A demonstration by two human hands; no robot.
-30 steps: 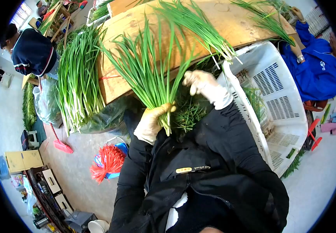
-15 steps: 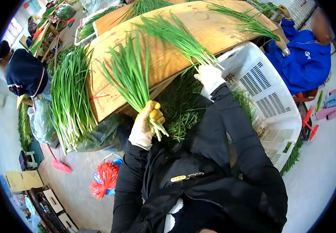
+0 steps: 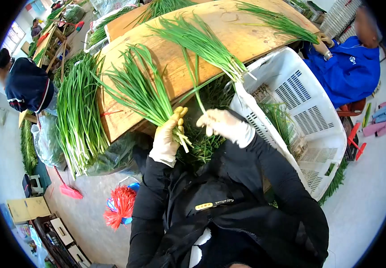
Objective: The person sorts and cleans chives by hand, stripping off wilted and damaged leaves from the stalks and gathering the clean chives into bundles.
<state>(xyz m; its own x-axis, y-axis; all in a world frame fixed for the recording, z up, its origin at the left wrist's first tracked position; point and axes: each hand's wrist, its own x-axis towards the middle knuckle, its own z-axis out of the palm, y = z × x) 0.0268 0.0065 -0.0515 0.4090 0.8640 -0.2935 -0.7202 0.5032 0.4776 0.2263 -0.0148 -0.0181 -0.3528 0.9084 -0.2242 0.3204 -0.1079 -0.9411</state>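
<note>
My left hand [image 3: 168, 136], in a pale glove with yellowish fingertips, is closed round the lower stalks of a bunch of garlic chives [image 3: 141, 89]. The leaves fan out over the table edge and the cut ends poke out below my fist. To its right, my gloved right hand [image 3: 222, 124] pinches a few chive stalks [image 3: 196, 91] near their lower ends, apart from the bunch. A loose pile of chives [image 3: 206, 47] lies on the wooden table [image 3: 126, 42], its pale ends over the edge above my right hand.
A white slatted basket [image 3: 311, 96] stands at my right with some greens inside. Stacked chives [image 3: 79, 116] hang over the table's left end. A person in blue [image 3: 347, 67] handles chives across the corner. Red ties [image 3: 120, 203] lie at lower left.
My right hand has come from the loose pile down and left towards my left hand, bringing a few stalks. The bunch in my left hand has tilted left and its leaves have spread.
</note>
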